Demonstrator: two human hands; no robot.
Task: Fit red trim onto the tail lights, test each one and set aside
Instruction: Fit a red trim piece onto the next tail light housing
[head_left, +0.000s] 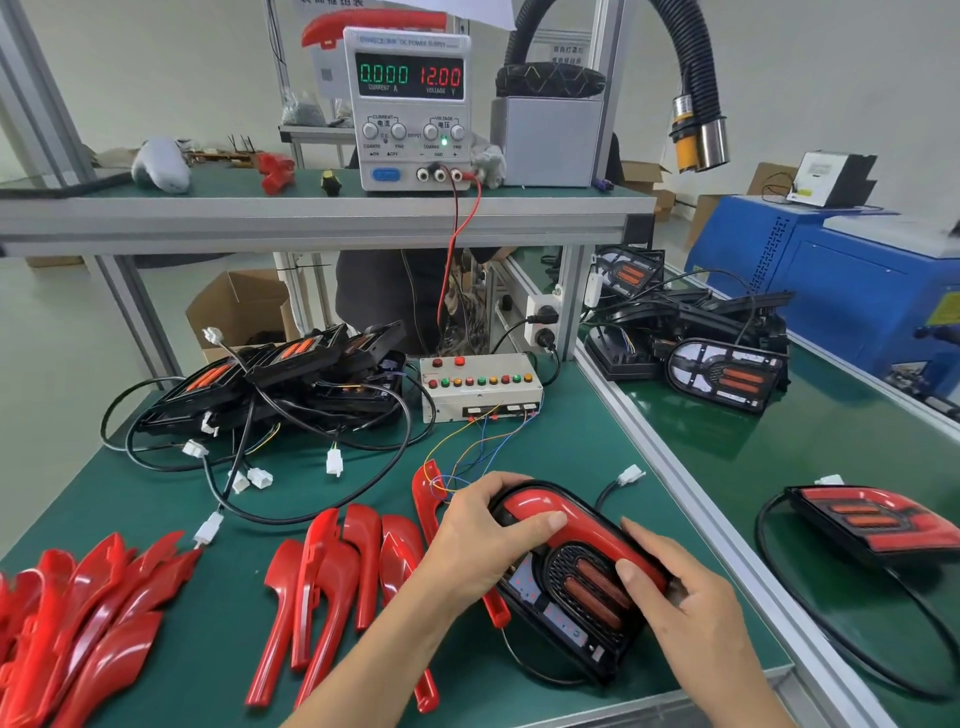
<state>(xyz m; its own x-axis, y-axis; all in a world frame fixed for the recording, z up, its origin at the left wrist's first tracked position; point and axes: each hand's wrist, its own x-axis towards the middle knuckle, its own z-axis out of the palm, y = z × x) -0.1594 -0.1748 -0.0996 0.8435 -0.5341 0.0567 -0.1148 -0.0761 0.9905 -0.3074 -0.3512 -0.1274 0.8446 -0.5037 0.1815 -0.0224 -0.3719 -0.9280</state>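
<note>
A black tail light (574, 597) lies on the green mat near the front edge, with a red trim (574, 522) laid over its upper rim. My left hand (480, 530) curls round the light's left end, thumb pressing on the trim. My right hand (675, 603) grips the right side of the light, fingers over trim and edge. Loose red trims (332, 582) lie to the left, with another pile (78, 618) at the far left. A trimmed tail light (878, 522) sits on the right bench.
Untrimmed tail lights with tangled cables (270, 384) are heaped at the back left. A test box with coloured buttons (480, 387) stands behind, wired to a power supply (408, 104) on the shelf. More tail lights (727, 364) lie on the right bench.
</note>
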